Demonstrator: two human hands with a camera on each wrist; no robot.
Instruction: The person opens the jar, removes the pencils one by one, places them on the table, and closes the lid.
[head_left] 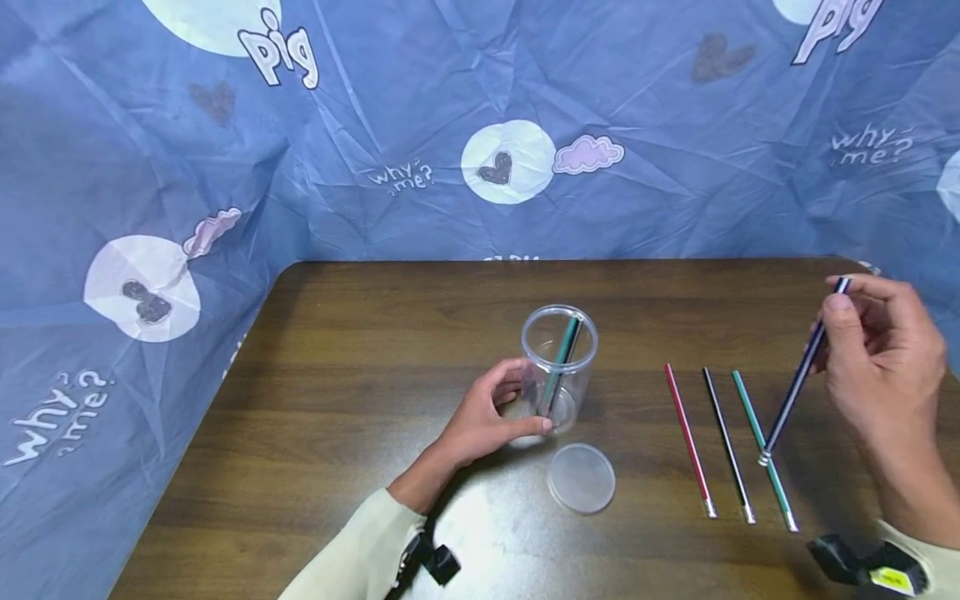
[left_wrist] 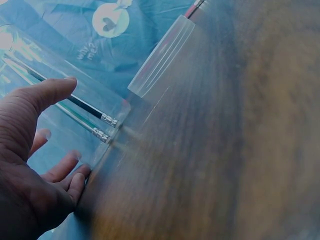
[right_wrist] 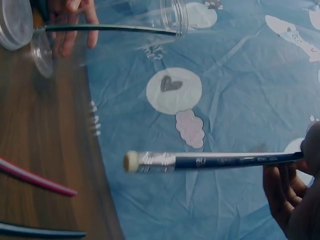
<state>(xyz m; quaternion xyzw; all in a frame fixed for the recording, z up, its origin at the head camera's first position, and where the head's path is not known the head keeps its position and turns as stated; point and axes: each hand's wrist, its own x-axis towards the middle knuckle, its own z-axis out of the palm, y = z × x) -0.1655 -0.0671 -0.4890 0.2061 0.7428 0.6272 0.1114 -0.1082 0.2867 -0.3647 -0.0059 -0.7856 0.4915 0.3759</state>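
A clear plastic jar (head_left: pixel 579 379) stands upright and uncovered on the table. My left hand (head_left: pixel 483 421) holds it low on its left side, thumb in front and fingers behind. Inside the jar lean a black pencil (left_wrist: pixel 91 106) and a green pencil (left_wrist: pixel 75 116), eraser ends down at the bottom. Over at the right, my right hand (head_left: pixel 888 358) pinches a dark blue pencil (head_left: pixel 802 375) near its upper end. Its eraser end slants down to the left, above a green pencil (head_left: pixel 752 417) on the table. The right wrist view shows its whitish eraser and silver ferrule.
A round translucent lid (head_left: pixel 581 478) lies flat just in front of the jar. Between the jar and my right hand, a red pencil (head_left: pixel 688 433) and a black pencil (head_left: pixel 726 442) lie beside the green one. Blue printed cloth (head_left: pixel 420 100) hangs behind the wooden table (head_left: pixel 315 433).
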